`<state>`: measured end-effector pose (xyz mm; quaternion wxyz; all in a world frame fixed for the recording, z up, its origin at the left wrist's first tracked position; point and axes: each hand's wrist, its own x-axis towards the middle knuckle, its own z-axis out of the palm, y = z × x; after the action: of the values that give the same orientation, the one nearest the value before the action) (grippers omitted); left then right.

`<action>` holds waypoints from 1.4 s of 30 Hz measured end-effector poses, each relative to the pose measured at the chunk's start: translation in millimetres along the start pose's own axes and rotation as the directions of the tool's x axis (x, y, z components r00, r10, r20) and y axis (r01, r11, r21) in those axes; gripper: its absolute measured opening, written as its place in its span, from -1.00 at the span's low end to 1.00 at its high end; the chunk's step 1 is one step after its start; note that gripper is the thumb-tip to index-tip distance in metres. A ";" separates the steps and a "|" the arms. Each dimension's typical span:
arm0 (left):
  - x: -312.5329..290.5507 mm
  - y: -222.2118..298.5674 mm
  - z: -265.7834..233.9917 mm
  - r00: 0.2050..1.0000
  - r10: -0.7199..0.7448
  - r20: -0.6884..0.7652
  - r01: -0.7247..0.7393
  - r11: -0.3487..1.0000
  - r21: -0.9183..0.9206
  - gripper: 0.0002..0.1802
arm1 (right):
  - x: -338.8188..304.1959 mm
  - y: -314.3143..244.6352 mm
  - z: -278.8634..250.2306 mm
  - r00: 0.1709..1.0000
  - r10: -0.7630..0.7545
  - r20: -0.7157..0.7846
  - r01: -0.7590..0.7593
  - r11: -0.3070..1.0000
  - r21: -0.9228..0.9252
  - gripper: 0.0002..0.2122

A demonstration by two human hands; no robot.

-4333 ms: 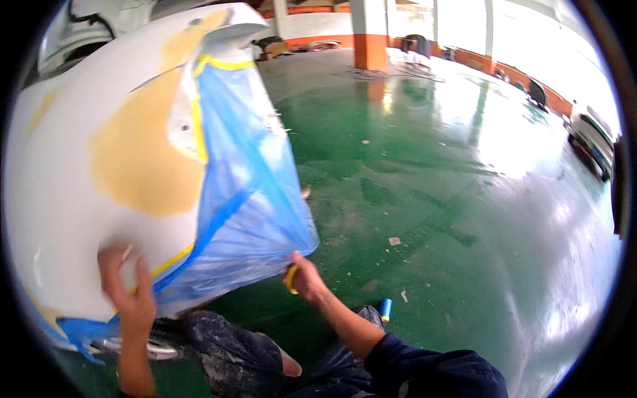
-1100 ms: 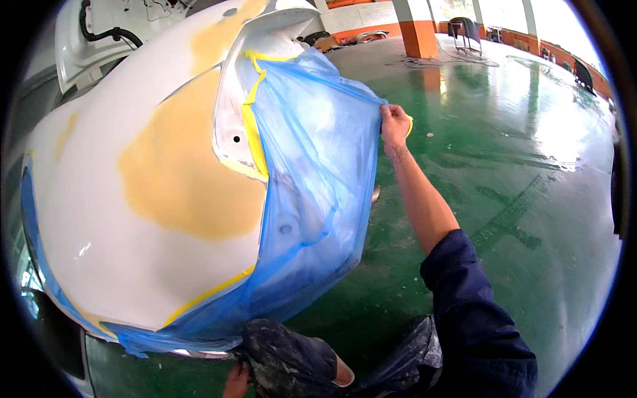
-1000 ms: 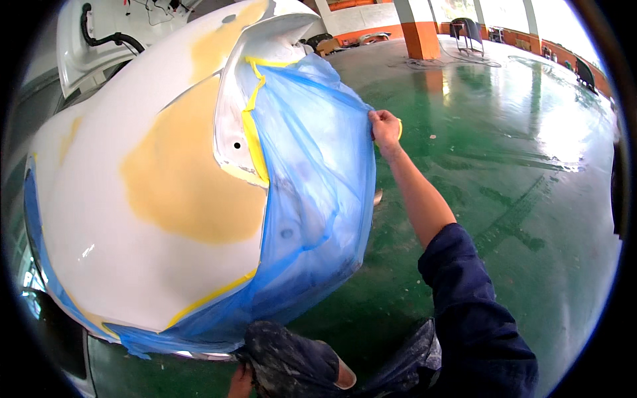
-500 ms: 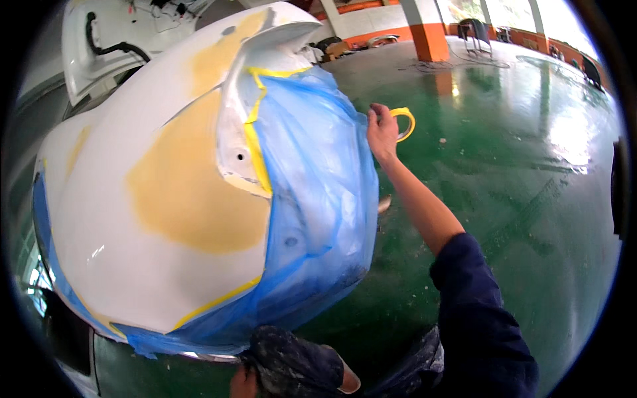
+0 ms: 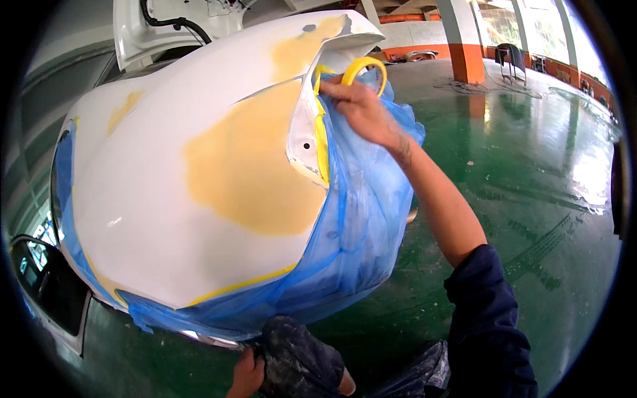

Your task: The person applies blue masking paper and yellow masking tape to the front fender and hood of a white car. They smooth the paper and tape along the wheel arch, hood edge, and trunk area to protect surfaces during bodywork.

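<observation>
A white car body panel [image 5: 146,192] with smooth tan filler patches [image 5: 252,166] fills the left and middle. Blue plastic masking film [image 5: 371,172] hangs over its right end, edged with yellow masking tape [image 5: 322,142]. My right hand [image 5: 365,113] has a roll of yellow masking tape [image 5: 383,71] at its fingers, which press at the taped edge near the upper recess. Low down, by my knee, my left hand [image 5: 249,373] is closed beside the car's lower edge; what it grips, if anything, is hidden.
Beyond the car stretches a glossy green floor [image 5: 491,179]. An orange and white pillar [image 5: 468,63] stands at the back, cables around its base, near a stand with a dark part [image 5: 509,60]. An opened white panel [image 5: 179,26] rises at the upper left; another car's door [image 5: 53,285] is lower left.
My right hand has moved from beyond the film's right side in to the taped edge, bringing the tape roll. The car sits farther right in view, and more of my left hand shows.
</observation>
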<state>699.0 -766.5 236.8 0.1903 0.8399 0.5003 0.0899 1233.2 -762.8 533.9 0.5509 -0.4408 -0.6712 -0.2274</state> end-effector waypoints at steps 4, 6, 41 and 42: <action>37.6 -43.8 27.9 0.998 -0.037 0.045 0.041 0.996 -0.077 -0.43 | 4.2 10.0 -11.2 0.972 0.216 -0.090 -0.201 0.968 0.147 -0.63; 38.4 -44.6 32.1 1.000 -0.020 0.002 0.020 0.997 -0.076 -0.47 | -0.5 0.0 -21.2 0.916 0.353 -0.192 -0.277 0.901 0.333 -0.67; 222.6 490.4 -219.0 -0.338 0.941 0.011 0.139 0.039 0.989 -0.82 | -91.7 -6.3 -16.4 0.977 0.118 -0.175 -0.201 0.779 -0.595 -0.30; 224.7 492.0 -221.5 -0.319 0.947 0.037 0.195 0.028 0.980 -0.81 | -82.5 -5.7 -10.7 0.974 0.169 -0.150 -0.226 0.729 -0.646 -0.28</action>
<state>1128.6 -729.1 631.3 -0.6757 0.5952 -0.1012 0.4230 1234.5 -802.3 460.4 0.4076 -0.6660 -0.4741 -0.4069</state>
